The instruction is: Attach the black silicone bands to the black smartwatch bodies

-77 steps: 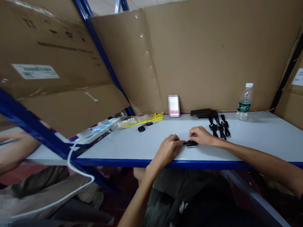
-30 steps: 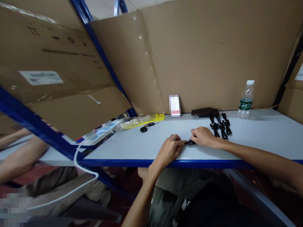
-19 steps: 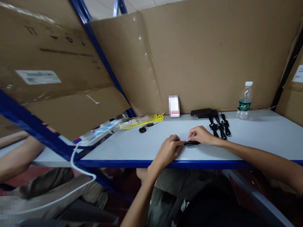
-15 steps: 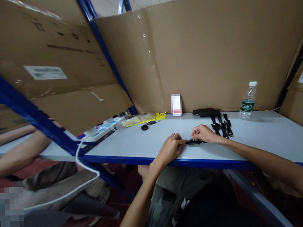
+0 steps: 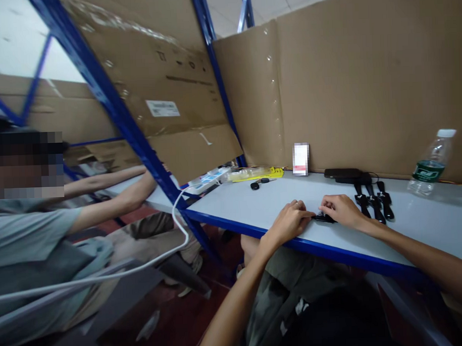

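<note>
A small black smartwatch [image 5: 323, 218] lies flat on the white table [image 5: 277, 201] near its blue front edge. My left hand [image 5: 291, 222] pinches its left end and my right hand [image 5: 340, 210] covers and grips its right end. Most of the watch is hidden under my fingers. Three more black watches [image 5: 374, 204] lie in a row just behind my right hand.
A black phone or power bank [image 5: 347, 175] and a water bottle [image 5: 429, 163] stand at the back. A small key fob [image 5: 256, 184], yellow packets [image 5: 254, 173] and a power strip [image 5: 208, 179] lie to the left. Cardboard walls surround the table. Another person [image 5: 47, 235] sits at the left.
My view has swung left, so the neighbouring person and the blue rack now show. Both hands stay on the watch, which has barely moved on the table.
</note>
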A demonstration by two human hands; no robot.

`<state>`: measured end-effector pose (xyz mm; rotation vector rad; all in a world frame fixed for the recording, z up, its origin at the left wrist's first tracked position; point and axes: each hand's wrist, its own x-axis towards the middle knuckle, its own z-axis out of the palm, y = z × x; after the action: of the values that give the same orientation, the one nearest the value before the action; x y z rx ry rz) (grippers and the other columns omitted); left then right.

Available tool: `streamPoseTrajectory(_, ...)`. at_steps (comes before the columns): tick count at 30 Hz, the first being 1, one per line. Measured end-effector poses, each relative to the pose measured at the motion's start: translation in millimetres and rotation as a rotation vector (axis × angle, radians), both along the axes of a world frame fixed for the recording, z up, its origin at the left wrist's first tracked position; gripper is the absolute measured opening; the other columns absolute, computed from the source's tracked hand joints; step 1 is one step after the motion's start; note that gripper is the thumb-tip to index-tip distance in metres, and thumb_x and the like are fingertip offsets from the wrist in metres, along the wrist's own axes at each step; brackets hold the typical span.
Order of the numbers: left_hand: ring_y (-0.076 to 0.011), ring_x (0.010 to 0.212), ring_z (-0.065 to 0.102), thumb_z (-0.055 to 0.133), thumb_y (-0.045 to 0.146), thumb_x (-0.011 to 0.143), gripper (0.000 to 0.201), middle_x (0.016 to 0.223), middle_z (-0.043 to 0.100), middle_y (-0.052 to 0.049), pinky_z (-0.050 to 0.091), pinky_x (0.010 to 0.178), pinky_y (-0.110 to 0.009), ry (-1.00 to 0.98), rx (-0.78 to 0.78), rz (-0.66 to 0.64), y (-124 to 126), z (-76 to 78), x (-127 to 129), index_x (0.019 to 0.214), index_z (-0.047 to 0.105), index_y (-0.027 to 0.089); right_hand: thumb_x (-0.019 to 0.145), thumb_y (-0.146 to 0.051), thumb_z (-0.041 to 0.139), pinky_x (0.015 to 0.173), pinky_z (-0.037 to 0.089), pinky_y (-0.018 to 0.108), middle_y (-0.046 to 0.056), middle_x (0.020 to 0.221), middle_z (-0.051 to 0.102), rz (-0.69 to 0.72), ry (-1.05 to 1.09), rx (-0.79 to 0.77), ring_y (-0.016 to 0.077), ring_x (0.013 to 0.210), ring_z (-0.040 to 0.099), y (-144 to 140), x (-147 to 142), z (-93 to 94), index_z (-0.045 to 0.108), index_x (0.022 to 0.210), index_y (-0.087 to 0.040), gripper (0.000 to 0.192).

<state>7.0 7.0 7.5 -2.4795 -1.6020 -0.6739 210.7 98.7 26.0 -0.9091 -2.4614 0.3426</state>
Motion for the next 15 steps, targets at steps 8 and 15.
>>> streamPoseTrajectory(8,-0.0219,0.097,0.059,0.056,0.023,0.098,0.031,0.100,0.065,-0.008,0.049,0.088,-0.034,0.009,0.007,0.004,-0.3,-1.2,-0.3,0.123,0.074,0.030,0.086,-0.023,0.059,0.060,0.037,0.027,0.001,0.062,0.067,0.037,0.073,-0.194,0.0165,0.060,0.059,5.5,1.1,0.6,0.068,0.076,-0.019,0.014)
streamPoseTrajectory(15,-0.0213,0.096,0.059,0.056,0.021,0.098,0.030,0.100,0.065,-0.008,0.049,0.088,-0.034,0.002,0.017,0.003,-0.9,-0.1,1.2,0.121,0.075,0.029,0.083,-0.005,0.051,0.068,0.037,0.027,0.004,0.093,0.071,0.073,0.003,0.188,0.0157,0.074,0.059,2.3,3.2,-6.8,0.068,0.089,-0.020,0.023)
